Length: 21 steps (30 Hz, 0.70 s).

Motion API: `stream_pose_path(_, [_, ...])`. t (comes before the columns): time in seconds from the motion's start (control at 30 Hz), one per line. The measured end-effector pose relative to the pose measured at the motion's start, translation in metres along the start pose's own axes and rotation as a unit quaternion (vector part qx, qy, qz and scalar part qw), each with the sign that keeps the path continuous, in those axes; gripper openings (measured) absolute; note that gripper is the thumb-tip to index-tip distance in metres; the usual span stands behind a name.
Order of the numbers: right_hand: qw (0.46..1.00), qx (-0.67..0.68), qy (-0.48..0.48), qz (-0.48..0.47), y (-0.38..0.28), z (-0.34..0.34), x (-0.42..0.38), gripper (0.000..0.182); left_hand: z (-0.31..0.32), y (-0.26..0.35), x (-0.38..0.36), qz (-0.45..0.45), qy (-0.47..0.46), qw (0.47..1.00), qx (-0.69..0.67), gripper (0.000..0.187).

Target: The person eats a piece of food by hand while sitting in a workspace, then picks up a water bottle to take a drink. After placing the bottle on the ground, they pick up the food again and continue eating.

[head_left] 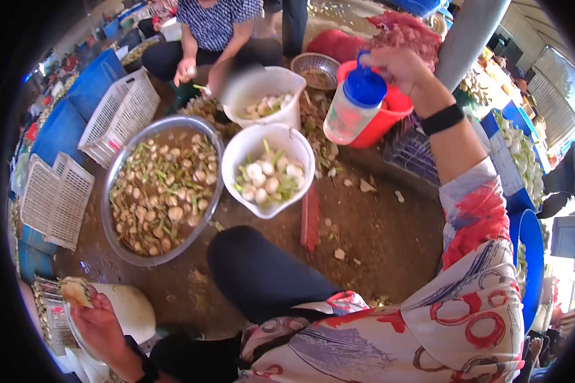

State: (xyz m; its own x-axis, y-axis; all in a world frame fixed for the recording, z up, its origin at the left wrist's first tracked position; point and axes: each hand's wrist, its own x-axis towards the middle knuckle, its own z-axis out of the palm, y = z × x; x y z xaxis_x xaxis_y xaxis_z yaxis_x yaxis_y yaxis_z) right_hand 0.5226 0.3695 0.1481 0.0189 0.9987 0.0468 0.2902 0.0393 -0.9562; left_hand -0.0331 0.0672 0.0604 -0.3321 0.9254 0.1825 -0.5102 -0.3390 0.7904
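My right hand is raised at the upper right, its fingers closed on the top loop of a clear drinking bottle with a blue lid. The bottle hangs slightly tilted in front of a red bucket. At the lower left, my left hand grips a piece of bread with a pale filling or inside. A white bucket before my knee holds pale round bulbs with green stalks. Left of it, a wide basin is full of similar browner pieces in water.
A person sits opposite, hands near a second white bucket. White plastic crates stand at the left. A metal colander, red mesh sacks and a grey post are at the back. Scraps litter the floor.
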Motion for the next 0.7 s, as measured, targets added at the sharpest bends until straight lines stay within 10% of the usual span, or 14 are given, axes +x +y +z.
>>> stream_pose_path(0.47, [0.914, -0.157, -0.059, 0.37, 0.232, 0.0, -0.135, 0.022, 0.0, -0.01, 0.0, -0.039, -0.045, 0.998, -0.034, 0.036])
stream_pose_path(0.57, [0.91, -0.211, -0.075, 0.349, 0.286, -0.025, -0.139, 0.028, 0.004, -0.013, -0.002, -0.032, -0.012, 0.999, -0.025, 0.037])
stream_pose_path(0.63, [0.803, -0.548, -0.194, 0.134, 0.316, -0.048, -0.135, 0.038, 0.005, -0.017, -0.001, -0.016, 0.032, 0.999, -0.023, 0.038])
stream_pose_path(0.7, [0.779, -0.569, -0.178, 0.192, 0.287, -0.044, -0.137, 0.038, 0.007, -0.021, 0.0, -0.039, -0.053, 0.997, -0.039, 0.038])
